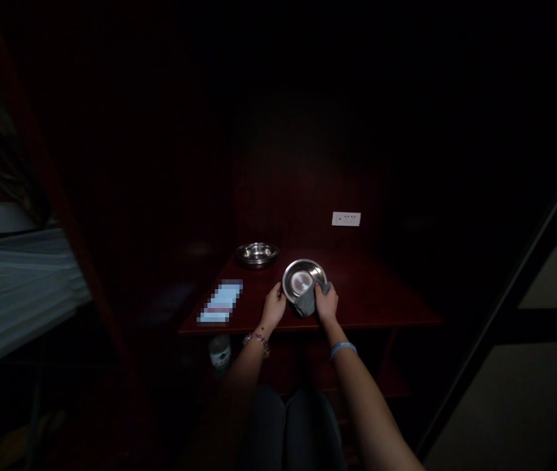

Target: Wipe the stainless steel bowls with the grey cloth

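Note:
A shiny steel bowl is tilted up on a dark red wooden table. My left hand grips the bowl's left rim, fingers curled round it. My right hand is closed on a grey cloth and presses it against the bowl's lower right edge. A second steel bowl rests flat on the table, farther back and to the left, apart from both hands.
A blurred flat rectangle lies on the table's left part. A white socket plate sits on the dark back wall. A plastic bottle stands below the table's front edge. My knees are under the table. The room is very dark.

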Demonstrator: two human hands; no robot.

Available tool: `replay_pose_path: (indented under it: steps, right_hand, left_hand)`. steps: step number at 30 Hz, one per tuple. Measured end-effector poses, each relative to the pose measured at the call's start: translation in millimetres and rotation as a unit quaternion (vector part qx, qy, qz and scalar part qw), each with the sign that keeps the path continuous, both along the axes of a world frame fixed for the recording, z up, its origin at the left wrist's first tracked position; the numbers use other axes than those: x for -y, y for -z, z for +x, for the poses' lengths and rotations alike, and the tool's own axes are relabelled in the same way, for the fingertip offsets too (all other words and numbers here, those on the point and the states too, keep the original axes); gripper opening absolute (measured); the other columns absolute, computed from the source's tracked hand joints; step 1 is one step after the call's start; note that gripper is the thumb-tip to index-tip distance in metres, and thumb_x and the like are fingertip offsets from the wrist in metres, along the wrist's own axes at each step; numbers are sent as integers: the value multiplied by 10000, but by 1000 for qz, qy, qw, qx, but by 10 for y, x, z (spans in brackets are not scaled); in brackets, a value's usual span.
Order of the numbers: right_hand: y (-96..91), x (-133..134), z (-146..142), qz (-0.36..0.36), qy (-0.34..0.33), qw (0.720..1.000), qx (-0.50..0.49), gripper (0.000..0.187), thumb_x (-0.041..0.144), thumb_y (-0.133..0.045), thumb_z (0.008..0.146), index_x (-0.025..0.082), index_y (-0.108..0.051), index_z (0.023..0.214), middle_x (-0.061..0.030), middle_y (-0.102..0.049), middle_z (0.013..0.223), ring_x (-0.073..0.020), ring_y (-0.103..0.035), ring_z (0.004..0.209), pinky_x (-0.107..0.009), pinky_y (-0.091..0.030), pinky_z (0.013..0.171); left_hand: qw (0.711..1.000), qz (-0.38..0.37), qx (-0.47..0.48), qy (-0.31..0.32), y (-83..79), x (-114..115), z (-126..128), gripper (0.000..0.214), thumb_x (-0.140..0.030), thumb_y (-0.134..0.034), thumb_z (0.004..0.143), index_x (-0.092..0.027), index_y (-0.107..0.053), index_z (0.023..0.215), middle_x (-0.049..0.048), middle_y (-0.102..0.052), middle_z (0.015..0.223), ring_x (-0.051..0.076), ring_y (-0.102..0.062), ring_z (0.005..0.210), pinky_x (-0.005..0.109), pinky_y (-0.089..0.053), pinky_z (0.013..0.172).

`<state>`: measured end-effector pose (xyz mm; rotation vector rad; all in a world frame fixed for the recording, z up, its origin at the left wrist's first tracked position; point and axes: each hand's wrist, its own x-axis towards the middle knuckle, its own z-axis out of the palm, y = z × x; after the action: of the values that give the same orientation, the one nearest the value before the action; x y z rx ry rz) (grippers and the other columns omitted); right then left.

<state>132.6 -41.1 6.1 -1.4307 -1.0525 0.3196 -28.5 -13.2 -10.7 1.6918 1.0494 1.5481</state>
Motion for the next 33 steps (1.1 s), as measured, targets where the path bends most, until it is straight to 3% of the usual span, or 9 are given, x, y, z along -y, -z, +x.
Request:
replay_pose_path:
  steps: [6, 13, 22, 33]
  right_hand:
    - [-5, -7, -7, -20, 7, 1000, -1, 214, 361, -536, 802, 178, -613, 882, -95, -702, 890, -237, -658, 842, -274, -463, 713]
    - [-21, 15, -8, -6, -4, 1000, -9, 200, 344, -540, 800, 178, -616, 882, -97, -705, 891, -233, -661, 843, -273, -463, 718]
    - [-26, 13, -5, -10, -4, 1000, -10, 196, 346, -543, 803, 176, -612, 875, -101, -704, 886, -240, -659, 843, -277, -461, 721]
    - [-34, 23, -9, -5, -8, 1000, -13, 215, 337, -552, 798, 171, -631, 908, -110, -707, 915, -239, -659, 860, -275, -466, 723]
  left_hand:
    - [1000, 13, -7, -23, 20, -26, 0, 269, -204, -459, 813, -137, -626, 1013, 88, -690, 939, 176, -634, 842, 325, -492, 840]
    - [1000, 9, -10, -3, -9, 1, 5, 257, -256, -475, 832, -141, -621, 1011, 85, -687, 940, 166, -631, 809, 312, -501, 806]
    - [999, 25, -7, -19, 75, -105, 7, 265, -248, -525, 821, -146, -613, 1048, 124, -648, 1106, 200, -602, 1014, 357, -449, 943]
    - [1000, 16, -7, -4, 36, -55, 10, 280, -220, -487, 815, -146, -603, 1059, 116, -669, 1069, 192, -627, 955, 354, -475, 907]
